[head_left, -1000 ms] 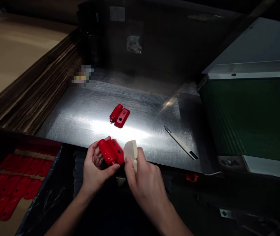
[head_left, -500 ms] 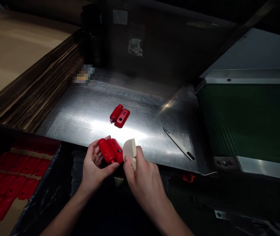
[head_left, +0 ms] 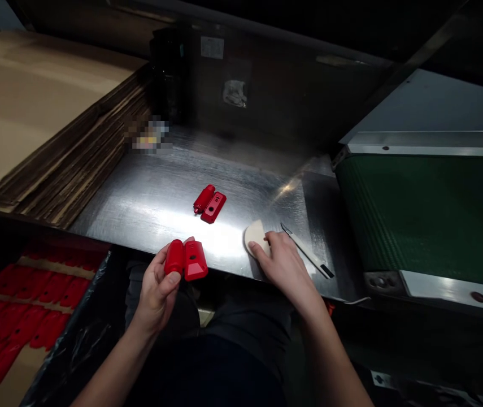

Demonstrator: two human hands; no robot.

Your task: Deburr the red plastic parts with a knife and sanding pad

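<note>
Fingers of your left hand [head_left: 159, 282] are closed around the red part [head_left: 185, 260], while your right hand [head_left: 281, 263] presses the beige pad [head_left: 255, 234] flat on the worktop [head_left: 148, 198].

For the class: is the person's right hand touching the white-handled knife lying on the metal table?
Cannot tell. In the head view the right hand rests on the beige pad, and the knife runs along its knuckles with no plain gap or contact.

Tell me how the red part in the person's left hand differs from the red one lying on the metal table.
The held red part is gripped in the left hand at the table's near edge; the lying red part rests untouched mid-table. The held one looks larger, being nearer. Both are glossy red two-lobed pieces.
</note>
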